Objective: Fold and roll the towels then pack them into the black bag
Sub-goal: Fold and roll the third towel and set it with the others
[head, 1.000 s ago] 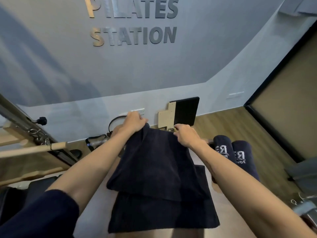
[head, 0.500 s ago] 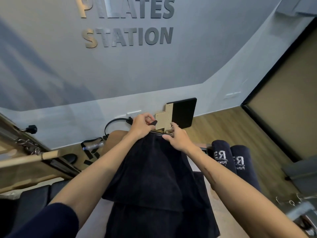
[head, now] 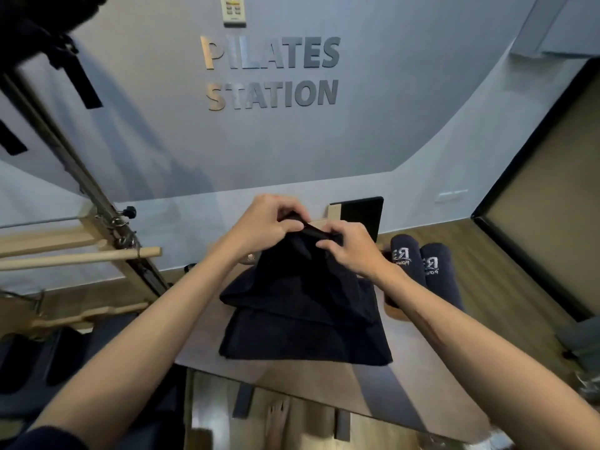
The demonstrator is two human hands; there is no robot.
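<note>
A dark navy towel lies on a light bench top, its far half lifted and folded over the near half. My left hand pinches the towel's far edge at the top. My right hand grips the same edge just to the right, and the two hands almost touch. Two rolled navy towels with white lettering stand side by side at the bench's far right. No black bag is in sight.
A wooden pilates frame with bars stands at the left. A black and wooden board leans against the wall behind my hands. The wall carries a PILATES STATION sign. A bare foot shows under the bench.
My hands have come closer together on the towel's far edge, bunching it. The view has tilted up, so more of the wall and the bench front shows.
</note>
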